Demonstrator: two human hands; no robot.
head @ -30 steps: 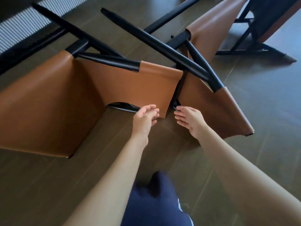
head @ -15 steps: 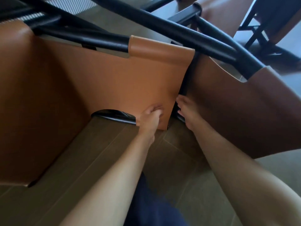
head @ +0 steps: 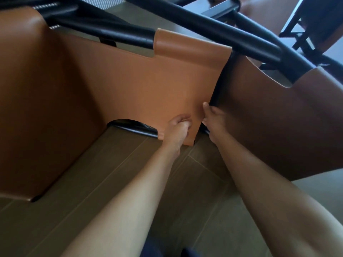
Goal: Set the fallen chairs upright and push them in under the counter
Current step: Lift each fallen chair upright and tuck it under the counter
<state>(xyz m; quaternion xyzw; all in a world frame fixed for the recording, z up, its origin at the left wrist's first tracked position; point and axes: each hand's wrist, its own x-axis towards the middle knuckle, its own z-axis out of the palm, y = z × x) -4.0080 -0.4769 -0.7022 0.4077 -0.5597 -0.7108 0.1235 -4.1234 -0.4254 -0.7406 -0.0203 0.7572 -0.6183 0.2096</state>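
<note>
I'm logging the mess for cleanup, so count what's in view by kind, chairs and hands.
Fallen chairs: 2, the left chair and the right chair
Chair at the back, partly seen: 1
Hands: 2, left hand and right hand
Total: 5

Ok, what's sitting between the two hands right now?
Head view: only the chair's tan panel corner separates left hand from right hand.

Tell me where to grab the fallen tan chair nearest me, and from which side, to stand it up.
Probably the black frame, not leather. On the tan chair, the bottom rail lies at floor level, exposed at the cut-out; come from the near side, fingers hooked under. The left hand grips there; the right hand holds the black post.
</note>
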